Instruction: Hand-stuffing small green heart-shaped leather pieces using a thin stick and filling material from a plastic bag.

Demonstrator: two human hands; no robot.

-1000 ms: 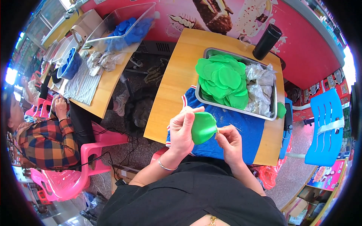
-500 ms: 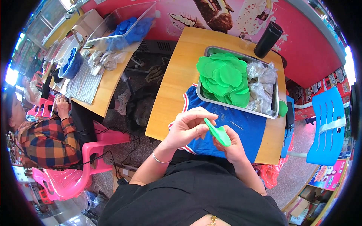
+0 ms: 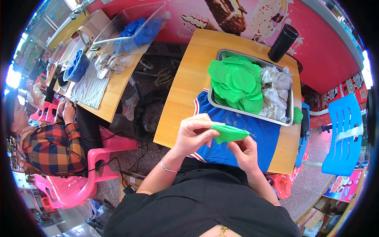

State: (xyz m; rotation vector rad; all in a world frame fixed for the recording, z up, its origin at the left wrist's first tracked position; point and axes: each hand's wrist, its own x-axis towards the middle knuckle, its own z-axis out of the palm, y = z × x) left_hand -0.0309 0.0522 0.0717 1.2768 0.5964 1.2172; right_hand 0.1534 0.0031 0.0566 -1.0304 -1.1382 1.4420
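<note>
Low in the middle, my left hand [image 3: 198,135] pinches one end of a thin green petal-shaped piece [image 3: 229,132] between thumb and fingers. The piece lies sideways, nearly edge-on to me. My right hand [image 3: 242,152] has its fingers closed at the piece's right end, where a thin light stick or wire shows. Beneath both hands a blue cloth with red-and-white edging [image 3: 258,144] lies on the wooden table [image 3: 179,79]. Just above it a metal tray [image 3: 291,106] holds many stacked green pieces [image 3: 235,83] and crumpled plastic bags [image 3: 275,100].
A black cylinder [image 3: 282,42] stands behind the tray. At left, a person in plaid [image 3: 51,150] sits on a pink chair [image 3: 94,162] beside a table with clear [image 3: 130,27] and blue [image 3: 77,67] containers. A blue chair [image 3: 341,134] stands right; cables lie on the floor.
The green piece was facing me broadly, then tilted steeply edge-on, and now lies more level sideways. My left fingers have shifted onto its left end; my right hand stays at the other end.
</note>
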